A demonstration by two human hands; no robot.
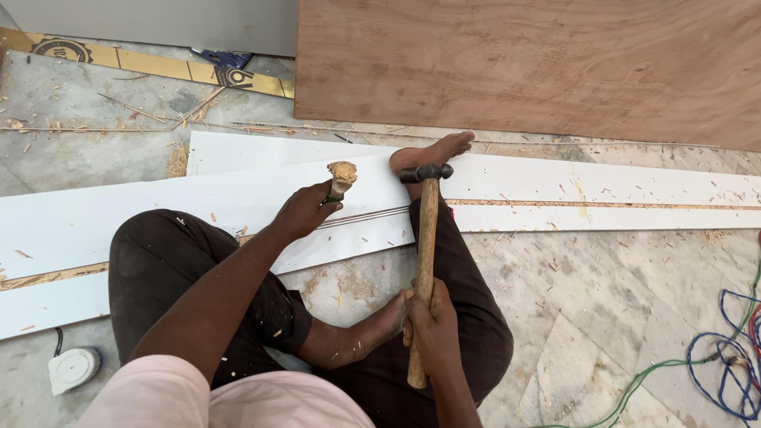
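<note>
1. A chisel [339, 181] with a battered, mushroomed wooden handle is gripped in the left hand [301, 212]; the fingers are wrapped fully round the shaft, below the frayed top.
2. A hammer [425, 238] with a long wooden handle is held by the right hand [432, 329], fingers closed tight near the handle's lower end; the dark metal head is raised level with the chisel top, just to its right — apart from it, not touching.
3. The chisel is set over the white board [238, 198] lying across the marble floor [594, 301], near the board's middle, where fine parallel lines run along its length. The blade tip is hidden by the hand, so contact with the board cannot be confirmed, though it seems likely.
4. The board is steadied by a bare foot [432, 152] pressed on it just behind the hammer head.
5. A rough, chipped strip [602, 204] is seen along the board to the right, and another towards its left end — cutting there appears done; the stretch under the chisel looks only scored, so that part is judged unfinished.
6. A plywood sheet [523, 63] leans at the far side; coloured cables [729, 349] lie at the right edge of the floor.
</note>
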